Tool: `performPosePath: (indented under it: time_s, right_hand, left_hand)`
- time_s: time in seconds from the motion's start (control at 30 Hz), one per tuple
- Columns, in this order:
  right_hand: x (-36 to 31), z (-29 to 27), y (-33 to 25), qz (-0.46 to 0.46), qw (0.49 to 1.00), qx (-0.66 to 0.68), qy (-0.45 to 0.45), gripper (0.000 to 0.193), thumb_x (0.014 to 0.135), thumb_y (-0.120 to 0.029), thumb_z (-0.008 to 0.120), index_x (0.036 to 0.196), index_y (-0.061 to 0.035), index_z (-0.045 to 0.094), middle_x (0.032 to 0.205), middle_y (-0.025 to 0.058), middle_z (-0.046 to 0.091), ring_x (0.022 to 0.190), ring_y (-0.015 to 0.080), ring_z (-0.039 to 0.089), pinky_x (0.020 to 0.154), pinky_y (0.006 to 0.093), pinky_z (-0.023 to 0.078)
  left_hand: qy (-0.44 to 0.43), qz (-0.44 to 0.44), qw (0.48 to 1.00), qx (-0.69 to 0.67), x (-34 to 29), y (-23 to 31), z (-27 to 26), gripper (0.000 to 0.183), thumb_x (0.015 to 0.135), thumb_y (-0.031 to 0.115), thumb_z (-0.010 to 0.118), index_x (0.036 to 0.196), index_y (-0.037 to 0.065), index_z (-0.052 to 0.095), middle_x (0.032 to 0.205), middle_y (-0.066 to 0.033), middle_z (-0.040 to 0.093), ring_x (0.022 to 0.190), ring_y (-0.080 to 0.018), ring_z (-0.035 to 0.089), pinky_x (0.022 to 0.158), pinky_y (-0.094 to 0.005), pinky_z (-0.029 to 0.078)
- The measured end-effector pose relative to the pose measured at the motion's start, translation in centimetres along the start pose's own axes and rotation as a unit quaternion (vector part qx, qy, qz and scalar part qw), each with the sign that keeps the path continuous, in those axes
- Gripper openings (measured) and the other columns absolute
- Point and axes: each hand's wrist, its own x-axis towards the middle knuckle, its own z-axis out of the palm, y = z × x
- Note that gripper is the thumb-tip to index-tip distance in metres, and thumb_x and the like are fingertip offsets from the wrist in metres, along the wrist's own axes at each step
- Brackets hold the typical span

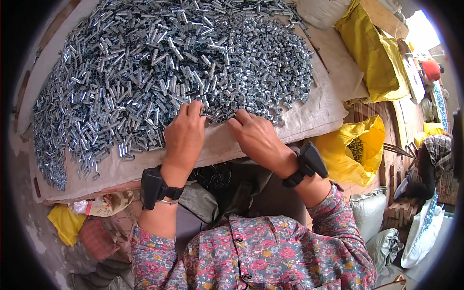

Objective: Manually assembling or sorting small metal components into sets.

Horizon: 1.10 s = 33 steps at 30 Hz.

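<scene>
Over pale cloth (pixel 313 119), both hands (pixel 185 137) (pixel 261 139) (close together) touch metal tubes (pixel 159 72).

Cloth-cvrd tbl (pixel 309 124) up-ctr | reddish flr (pixel 135 209) below | brt light (pixel 424 31) top R

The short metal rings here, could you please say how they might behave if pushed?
The short metal rings look round, so they may roll. Their shiny surfaces suggest they could be slippery. Lying loose, they would probably scatter.
</scene>
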Motion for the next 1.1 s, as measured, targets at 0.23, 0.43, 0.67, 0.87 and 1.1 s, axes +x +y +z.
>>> performPosePath:
  time_s: [0.23,0.43,0.67,0.87,1.1]
  right_hand:
    - [-1.4,0.0,-0.1,0.091,0.974,0.189,0.082,0.018,0.076,0.002,0.057,0.094,0.0006,0.056,0.083,0.0169,0.060,0.072,0.0319,0.063,0.063,0.0353,0.051]
    - [-1.8,-0.4,-1.7,0.179,0.881,0.430,0.083,0.017,0.076,0.003,0.060,0.093,0.0014,0.061,0.080,0.0127,0.065,0.069,0.0202,0.065,0.061,0.0297,0.050]
    - [-2.4,-1.3,-3.5,0.173,0.851,0.495,0.036,0.019,0.083,0.004,0.059,0.102,0.0045,0.062,0.087,0.0049,0.064,0.079,0.0082,0.062,0.068,0.0216,0.050]
    - [-2.7,-1.5,-3.6,0.179,0.846,0.502,0.014,0.022,0.081,0.006,0.059,0.102,0.0047,0.062,0.087,0.0057,0.064,0.079,0.0088,0.062,0.068,0.0219,0.051]
    - [-2.8,-1.6,-3.7,0.132,0.888,0.439,0.024,0.018,0.078,0.004,0.061,0.096,0.0023,0.065,0.084,0.0063,0.065,0.075,0.0107,0.064,0.066,0.0233,0.051]
  left_hand:
    - [0.015,-0.064,0.988,-0.140,-1.9,0.3,-0.8,0.024,0.079,-0.002,0.060,0.101,0.005,0.057,0.084,-0.0058,0.060,0.063,-0.0177,0.059,0.055,-0.0291,0.046]
    - [-0.063,-0.194,0.840,-0.503,-5.1,1.5,-2.8,0.020,0.090,0.006,0.050,0.105,-0.003,0.061,0.076,-0.0005,0.056,0.064,-0.0058,0.051,0.061,-0.0208,0.043]
    - [-0.078,-0.224,0.771,-0.590,-7.4,2.1,-3.2,0.022,0.093,0.015,0.056,0.106,-0.001,0.062,0.081,-0.0049,0.062,0.065,-0.0075,0.057,0.062,-0.0188,0.046]
    - [-0.095,-0.239,0.744,-0.617,-7.8,1.9,-3.4,0.024,0.093,0.018,0.057,0.107,-0.001,0.062,0.081,-0.0074,0.065,0.064,-0.0094,0.060,0.061,-0.0192,0.049]
    - [-0.105,-0.249,0.740,-0.616,-8.2,1.6,-3.4,0.025,0.093,0.019,0.057,0.106,-0.002,0.062,0.079,-0.0073,0.064,0.063,-0.0095,0.060,0.058,-0.0192,0.049]
